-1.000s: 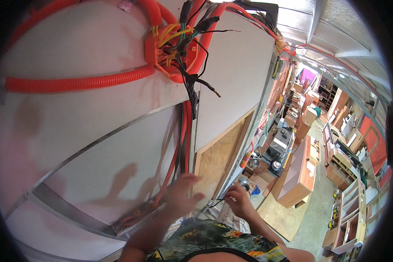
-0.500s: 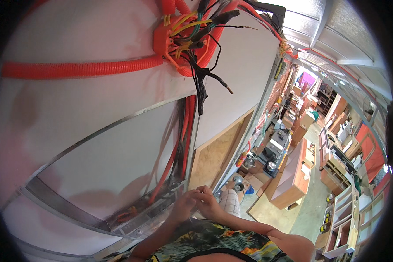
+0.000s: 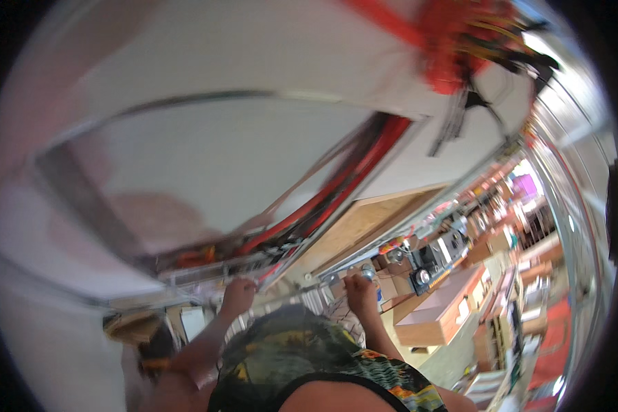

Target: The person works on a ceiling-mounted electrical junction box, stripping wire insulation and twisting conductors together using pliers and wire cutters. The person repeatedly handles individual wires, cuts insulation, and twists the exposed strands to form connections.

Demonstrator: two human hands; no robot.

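Observation:
My left hand (image 3: 239, 296) is curled closed in front of my body, below the metal ledge of the wall frame. A thin red strip shows just beyond its fingers; I cannot tell if they touch it. Apart from it, on the right, my right hand (image 3: 361, 294) is raised with its fingers folded. Whatever either hand holds is hidden or blurred. At the upper right, an orange electrical junction box (image 3: 446, 51) on the ceiling panel has loose yellow and black wires (image 3: 491, 51) hanging out. Red corrugated conduits (image 3: 336, 196) run down the wall opening toward the ledge.
A wooden panel (image 3: 357, 230) leans in the frame at centre. Beyond it stand a dark stove-like unit (image 3: 438, 261) and a wooden cabinet (image 3: 443, 305) on the floor. More furniture crowds the right side. Beside my left arm lies a brown box-like object (image 3: 134, 326).
My hands were together and have come apart, left hand to the left, right hand to the right. The view has swung, so the junction box sits farther right, and it is blurred.

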